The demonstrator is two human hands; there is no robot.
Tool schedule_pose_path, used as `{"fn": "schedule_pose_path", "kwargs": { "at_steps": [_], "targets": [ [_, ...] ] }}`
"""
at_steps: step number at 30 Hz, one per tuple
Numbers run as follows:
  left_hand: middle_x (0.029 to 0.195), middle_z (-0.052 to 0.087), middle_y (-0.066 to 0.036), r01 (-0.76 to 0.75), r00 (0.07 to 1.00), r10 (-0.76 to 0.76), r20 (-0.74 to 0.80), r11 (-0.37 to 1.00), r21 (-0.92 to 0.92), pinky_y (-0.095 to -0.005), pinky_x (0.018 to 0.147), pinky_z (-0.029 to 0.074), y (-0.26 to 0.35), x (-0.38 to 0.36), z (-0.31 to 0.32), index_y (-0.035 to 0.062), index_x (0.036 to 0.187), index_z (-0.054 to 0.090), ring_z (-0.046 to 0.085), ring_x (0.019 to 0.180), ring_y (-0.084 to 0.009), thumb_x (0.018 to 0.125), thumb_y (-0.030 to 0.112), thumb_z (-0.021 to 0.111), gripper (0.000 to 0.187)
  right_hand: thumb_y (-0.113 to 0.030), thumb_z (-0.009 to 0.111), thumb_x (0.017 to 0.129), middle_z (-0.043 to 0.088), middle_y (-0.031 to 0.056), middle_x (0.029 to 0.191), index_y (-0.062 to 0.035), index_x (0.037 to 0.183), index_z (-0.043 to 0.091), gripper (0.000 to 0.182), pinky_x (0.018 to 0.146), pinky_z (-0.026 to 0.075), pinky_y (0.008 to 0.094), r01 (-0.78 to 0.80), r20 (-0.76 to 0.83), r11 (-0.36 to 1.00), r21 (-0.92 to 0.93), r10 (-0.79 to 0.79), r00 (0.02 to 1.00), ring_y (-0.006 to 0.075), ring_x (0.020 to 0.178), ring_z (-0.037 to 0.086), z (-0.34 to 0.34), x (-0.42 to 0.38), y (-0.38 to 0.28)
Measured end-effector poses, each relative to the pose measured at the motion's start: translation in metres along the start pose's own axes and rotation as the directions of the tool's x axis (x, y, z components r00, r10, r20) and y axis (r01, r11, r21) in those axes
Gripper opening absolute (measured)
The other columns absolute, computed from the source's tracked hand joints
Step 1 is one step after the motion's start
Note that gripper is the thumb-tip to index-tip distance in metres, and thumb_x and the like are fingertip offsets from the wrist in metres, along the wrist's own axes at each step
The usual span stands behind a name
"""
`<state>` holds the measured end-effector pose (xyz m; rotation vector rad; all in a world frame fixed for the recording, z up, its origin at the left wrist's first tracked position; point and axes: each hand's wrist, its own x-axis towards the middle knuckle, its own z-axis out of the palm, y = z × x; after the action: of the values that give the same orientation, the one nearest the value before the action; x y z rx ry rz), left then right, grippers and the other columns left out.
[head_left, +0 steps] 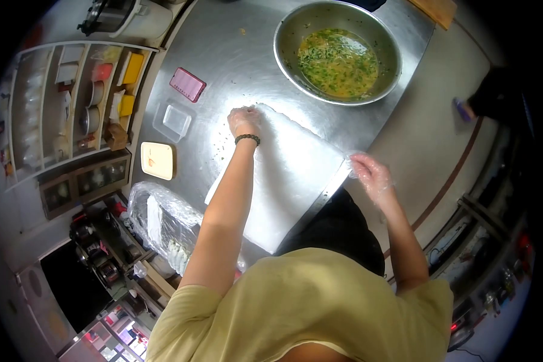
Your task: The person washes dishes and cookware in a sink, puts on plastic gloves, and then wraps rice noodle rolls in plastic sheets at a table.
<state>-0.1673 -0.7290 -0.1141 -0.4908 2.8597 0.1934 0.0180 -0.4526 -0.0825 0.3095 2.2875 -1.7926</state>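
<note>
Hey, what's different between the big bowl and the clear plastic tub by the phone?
The bowl is round and metal; the tub is rectangular, see-through plastic. The bowl is far larger than the tub. The bowl holds a yellow liquid mix with chopped greens, while no such mix shows in the tub. Both sit on the metal table.

Pink phone (188, 85) w/ red edge lies flat on L side of steel table (214, 51). Far L: white appliance (146, 23) w/ dark upper part. Along L wall: open shelf unit (42, 108) w/ yellow boxes (133, 68) & round containers (91, 120), just above glass-front cabinet (93, 179). Far R, at table corner: wooden board (437, 11), partly cut off. Near R: rack (487, 218) w/ misc. items, too blurred to ID.
</note>
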Motion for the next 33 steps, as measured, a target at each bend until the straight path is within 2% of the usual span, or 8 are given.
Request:
{"fn": "schedule_pose_path", "kwargs": {
  "at_steps": [15, 17, 18, 21, 23, 25, 29, 33],
  "targets": [
    [0.095, 0.063, -0.015, -0.142, 0.957, 0.059, -0.284, 0.949, -0.28, -0.0295, 0.077, 0.046, -0.019, -0.028, 0.015, 0.004, 0.097, 0.063, 0.06, 0.086, -0.0251, 0.078, 0.018, 0.059, 0.024, -0.005, 0.057, 0.082, 0.061, 0.0089, 0.087, -0.0017, 0.095, 0.061, 0.015, 0.071, 0.046, 0.0257, 0.004, -0.061, 0.994, 0.105, 0.002, 0.998, 0.0141, 0.078, 0.057, -0.006, -0.01, 0.02],
    [0.103, 0.062, -0.013, -0.225, 0.962, 0.03, -0.27, 0.645, -0.73, -0.0298, 0.081, 0.045, -0.017, -0.04, 0.025, 0.002, 0.108, 0.058, 0.059, 0.092, -0.0233, 0.084, 0.023, 0.056, 0.032, -0.003, 0.058, 0.08, 0.061, 0.0081, 0.085, -0.0025, 0.093, 0.061, 0.014, 0.069, 0.047, 0.0262, 0.135, -0.103, 0.984, 0.12, -0.123, 0.987, 0.0141, 0.077, 0.057, 0.011, -0.006, 0.028],
    [0.117, 0.054, -0.015, 0.023, 0.999, 0.039, 0.038, 0.329, -0.944, -0.0344, 0.091, 0.039, -0.01, -0.051, 0.018, 0.0007, 0.122, 0.045, 0.052, 0.107, -0.0254, 0.089, 0.034, 0.048, 0.047, -0.002, 0.06, 0.078, 0.061, 0.0074, 0.083, -0.0037, 0.093, 0.061, 0.015, 0.069, 0.047, 0.0273, 0.198, -0.053, 0.977, 0.084, -0.194, 0.98, 0.014, 0.077, 0.058, 0.021, -0.003, 0.01],
    [0.142, 0.018, -0.016, 0.443, 0.873, 0.303, 0.382, -0.169, -0.88, -0.0441, 0.105, 0.021, 0.023, -0.096, -0.03, 0.0128, 0.14, 0.004, 0.025, 0.128, -0.0318, 0.081, 0.063, 0.039, 0.085, -0.027, 0.065, 0.077, 0.057, 0.0136, 0.103, -0.0081, 0.111, 0.053, 0.041, 0.078, 0.047, 0.0364, 0.391, 0.229, 0.918, -0.065, -0.368, 0.901, 0.0295, 0.093, 0.056, 0.045, 0.004, -0.068],
    [0.144, 0.012, -0.014, 0.486, 0.859, 0.324, 0.396, -0.271, -0.831, -0.0476, 0.105, 0.021, 0.031, -0.113, -0.047, 0.0194, 0.14, -0.002, 0.022, 0.129, -0.0317, 0.077, 0.068, 0.04, 0.09, -0.031, 0.064, 0.076, 0.053, 0.0147, 0.108, -0.0078, 0.116, 0.048, 0.049, 0.078, 0.046, 0.0383, 0.608, 0.127, 0.704, -0.367, -0.61, 0.782, 0.0334, 0.095, 0.054, 0.067, 0.012, -0.102],
    [0.143, 0.013, -0.015, 0.496, 0.862, 0.291, 0.415, -0.314, -0.81, -0.0524, 0.102, 0.022, 0.029, -0.126, -0.057, 0.0231, 0.14, -0.001, 0.023, 0.129, -0.032, 0.075, 0.069, 0.043, 0.092, -0.016, 0.066, 0.073, 0.053, 0.016, 0.106, -0.0091, 0.112, 0.05, 0.043, 0.08, 0.043, 0.0378, 0.509, 0.124, 0.856, -0.087, -0.497, 0.859, 0.0322, 0.095, 0.053, 0.094, 0.021, -0.111],
    [0.142, 0.016, -0.016, 0.407, 0.912, 0.184, 0.367, -0.519, -0.752, -0.0563, 0.098, 0.027, -0.014, -0.134, -0.049, 0.0292, 0.139, -0.005, 0.025, 0.127, -0.0334, 0.069, 0.066, 0.056, 0.101, -0.005, 0.057, 0.078, 0.058, 0.0142, 0.082, -0.0042, 0.09, 0.057, 0.013, 0.069, 0.046, 0.0356, 0.667, 0.208, 0.706, -0.239, -0.633, 0.745, 0.0301, 0.077, 0.057, 0.13, 0.02, -0.119],
    [0.144, 0.007, -0.017, 0.314, 0.932, 0.076, 0.355, -0.661, -0.682, -0.0617, 0.095, 0.027, -0.046, -0.164, -0.067, 0.0297, 0.138, -0.009, 0.025, 0.125, -0.0407, 0.063, 0.072, 0.055, 0.108, -0.004, 0.054, 0.08, 0.059, 0.0137, 0.078, -0.0039, 0.088, 0.058, 0.008, 0.066, 0.046, 0.0342, 0.637, 0.349, 0.77, -0.03, -0.589, 0.729, 0.0286, 0.073, 0.057, 0.155, 0.001, -0.136]
  ]
}}
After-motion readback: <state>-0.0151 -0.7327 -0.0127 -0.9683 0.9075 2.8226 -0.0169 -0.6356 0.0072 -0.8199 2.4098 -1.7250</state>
